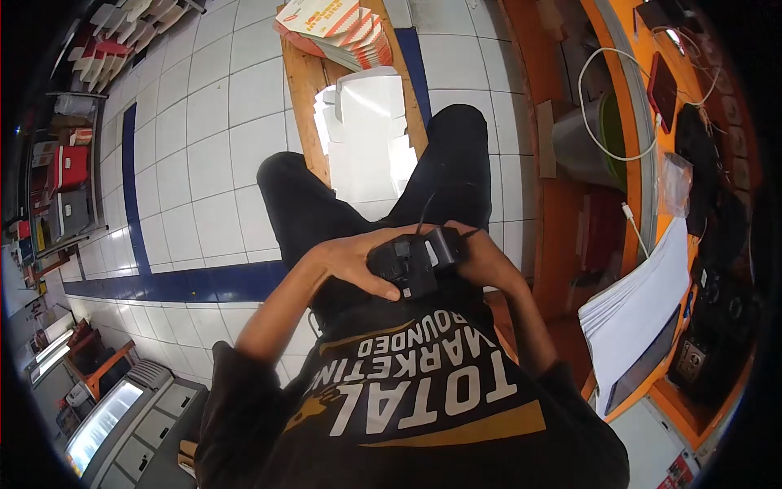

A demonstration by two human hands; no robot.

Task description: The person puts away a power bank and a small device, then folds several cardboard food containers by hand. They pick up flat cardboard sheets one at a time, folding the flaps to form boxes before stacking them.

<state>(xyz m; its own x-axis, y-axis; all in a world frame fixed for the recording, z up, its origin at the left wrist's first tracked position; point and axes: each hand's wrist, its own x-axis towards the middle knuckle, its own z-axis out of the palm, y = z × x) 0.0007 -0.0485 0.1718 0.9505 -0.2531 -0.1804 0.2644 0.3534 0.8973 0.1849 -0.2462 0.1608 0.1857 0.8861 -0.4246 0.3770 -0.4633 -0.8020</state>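
Close to my belly, a black boxy device (419, 259) with a thin dark cable lies between my two hands. My left hand (354, 259) is closed around its left side, with the thumb bent along the near edge. On the other side, my right hand (486, 257) is closed against the device, its fingers mostly hidden. What kind of device it is cannot be made out. Beyond my knees, flat white cardboard box blanks (368, 130) lie on a wooden bench (305, 102). Farther along sits a stack of red-and-white printed cardboard boxes (342, 33).
To the right, an orange counter (643, 175) carries a stack of white paper (635, 301), a red phone (664, 91) and a white cable (582, 90). Shelves (69, 163) with boxes stand at the left, above a tiled floor (195, 147). A grey drawer cabinet (155, 432) is at lower left.
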